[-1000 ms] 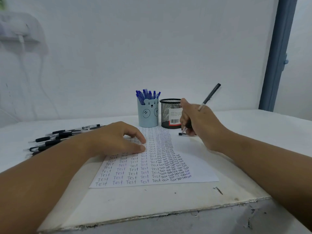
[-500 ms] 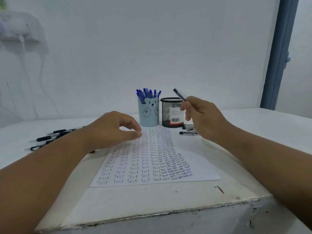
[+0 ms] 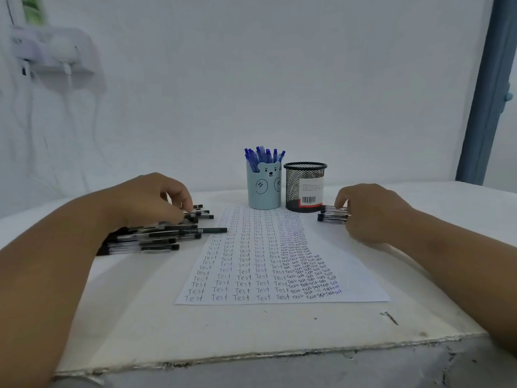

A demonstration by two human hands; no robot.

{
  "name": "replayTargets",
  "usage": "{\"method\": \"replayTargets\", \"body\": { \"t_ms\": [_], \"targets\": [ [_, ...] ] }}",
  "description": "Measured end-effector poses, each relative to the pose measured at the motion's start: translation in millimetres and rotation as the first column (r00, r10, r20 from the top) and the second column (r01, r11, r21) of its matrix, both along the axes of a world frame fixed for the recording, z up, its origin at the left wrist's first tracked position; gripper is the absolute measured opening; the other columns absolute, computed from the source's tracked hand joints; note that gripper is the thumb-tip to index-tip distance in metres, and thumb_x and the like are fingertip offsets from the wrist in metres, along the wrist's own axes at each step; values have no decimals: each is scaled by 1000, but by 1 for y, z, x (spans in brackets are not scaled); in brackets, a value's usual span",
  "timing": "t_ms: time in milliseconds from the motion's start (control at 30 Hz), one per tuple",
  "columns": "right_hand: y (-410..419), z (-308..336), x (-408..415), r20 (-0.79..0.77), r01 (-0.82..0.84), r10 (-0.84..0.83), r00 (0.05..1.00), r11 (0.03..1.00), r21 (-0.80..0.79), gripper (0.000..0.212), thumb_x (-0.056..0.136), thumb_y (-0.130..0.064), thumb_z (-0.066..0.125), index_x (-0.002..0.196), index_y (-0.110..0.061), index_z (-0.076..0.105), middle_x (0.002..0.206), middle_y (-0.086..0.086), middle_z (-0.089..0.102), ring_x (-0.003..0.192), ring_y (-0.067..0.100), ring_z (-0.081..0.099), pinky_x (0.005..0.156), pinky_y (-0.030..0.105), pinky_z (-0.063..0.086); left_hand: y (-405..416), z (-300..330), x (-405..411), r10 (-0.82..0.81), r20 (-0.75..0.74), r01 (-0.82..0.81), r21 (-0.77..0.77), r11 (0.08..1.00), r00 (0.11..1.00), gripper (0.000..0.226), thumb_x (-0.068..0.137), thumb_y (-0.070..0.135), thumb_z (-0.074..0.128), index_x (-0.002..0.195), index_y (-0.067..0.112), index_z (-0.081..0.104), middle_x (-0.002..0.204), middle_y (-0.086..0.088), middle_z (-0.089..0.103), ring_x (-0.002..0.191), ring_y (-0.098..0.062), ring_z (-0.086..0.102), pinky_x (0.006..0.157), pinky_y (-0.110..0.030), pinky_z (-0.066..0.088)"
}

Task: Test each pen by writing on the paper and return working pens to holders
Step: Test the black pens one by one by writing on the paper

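The paper [image 3: 277,259], filled with rows of the word "Test", lies flat on the white bench [image 3: 251,331] and serves as the landmark. Left of the paper lies a pile of black pens [image 3: 156,236], one dark pen tip reaching the paper's left edge. The left hand [image 3: 148,200] rests over the far end of that pile, its fingers curled down onto the pens; whether it pinches one I cannot tell. Right of the paper's far corner lie a few black pens [image 3: 331,214], and the right hand [image 3: 372,211] sits on them with fingertips curled around their ends. Just beyond the paper's far edge stand a light blue bear holder [image 3: 264,189] full of blue pens [image 3: 263,155] and, beside it to the right, a black mesh holder [image 3: 305,186].
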State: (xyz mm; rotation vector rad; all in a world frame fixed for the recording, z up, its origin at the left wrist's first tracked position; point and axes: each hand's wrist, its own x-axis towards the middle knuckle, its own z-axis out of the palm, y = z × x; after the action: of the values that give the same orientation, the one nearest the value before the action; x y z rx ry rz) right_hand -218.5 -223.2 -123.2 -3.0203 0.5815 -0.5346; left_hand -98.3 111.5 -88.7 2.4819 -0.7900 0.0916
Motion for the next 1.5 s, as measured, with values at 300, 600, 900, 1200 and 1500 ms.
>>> {"method": "replayTargets", "body": {
  "t_ms": [300,600,900,1200,1500],
  "targets": [
    [-4,-5,3,34,4,-6,999,998,66,38,84,-4,52,109,-30,63,114,-3,57,109,23,56,95,37,50,-3,-28,33,146,33,-148,44,988,989,22,101,36,56,120,33,66,123,13,55,116,-11,48,99,-29,34],
    [-4,-6,3,32,9,-11,999,999,50,37,85,-5,50,109,-30,63,110,-5,58,102,21,54,91,33,48,-5,-33,36,137,138,-137,-14,991,981,16,97,40,61,88,29,70,98,15,66,89,-5,59,85,-34,46],
    [-8,-8,7,41,-28,26,999,998,52,34,84,-7,53,101,-36,53,111,-7,57,104,20,53,90,32,43,-18,-22,24,124,341,-20,-292,956,932,22,106,24,45,98,21,65,90,0,64,71,-13,58,62,-26,43],
    [-5,-6,7,100,18,-22,995,999,42,34,86,-6,50,98,-35,64,105,-10,59,96,18,55,93,33,45,-58,-20,-13,-74,558,422,-528,737,827,25,107,37,36,105,17,51,64,-17,41,59,-40,34,50,-42,31],
    [7,-7,8,162,-104,98,982,994,30,33,93,-24,58,126,-32,59,127,-7,59,118,18,53,102,32,37,-84,-28,-34,-217,609,576,-488,656,763,24,85,25,31,62,19,34,56,-1,29,54,-9,23,52,-23,22]
  ]
}}
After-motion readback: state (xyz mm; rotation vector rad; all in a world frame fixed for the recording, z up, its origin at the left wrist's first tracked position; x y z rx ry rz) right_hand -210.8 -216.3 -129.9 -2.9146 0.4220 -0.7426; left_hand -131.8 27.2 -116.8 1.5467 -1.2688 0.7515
